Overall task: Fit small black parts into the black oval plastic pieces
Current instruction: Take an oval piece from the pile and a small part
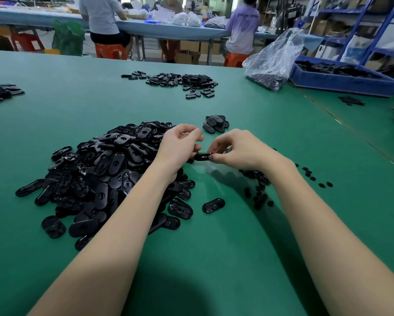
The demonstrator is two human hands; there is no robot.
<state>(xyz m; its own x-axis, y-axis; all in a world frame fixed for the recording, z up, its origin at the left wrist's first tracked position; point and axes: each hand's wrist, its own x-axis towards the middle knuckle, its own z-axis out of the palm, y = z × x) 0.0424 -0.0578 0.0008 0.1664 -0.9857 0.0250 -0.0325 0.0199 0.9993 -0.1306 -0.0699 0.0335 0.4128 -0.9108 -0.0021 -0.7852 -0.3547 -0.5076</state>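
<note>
My left hand (pixel 180 148) and right hand (pixel 234 150) meet above the green table mat (pixel 214 258), fingertips of both pinching one glossy black oval plastic piece (pixel 202 156) held edge-on between them. Whether a small part sits in it, I cannot tell. Under my left forearm: large heap of black oval pieces (pixel 104 176), one stray oval (pixel 213 205) beside it. Under my right wrist: scattered small black round parts (pixel 258 190). Just beyond my hands: small stack of ovals (pixel 216 123). Farther: another pile (pixel 182 82), clear plastic bag (pixel 274 62), blue bin (pixel 341 79) at right edge.
</note>
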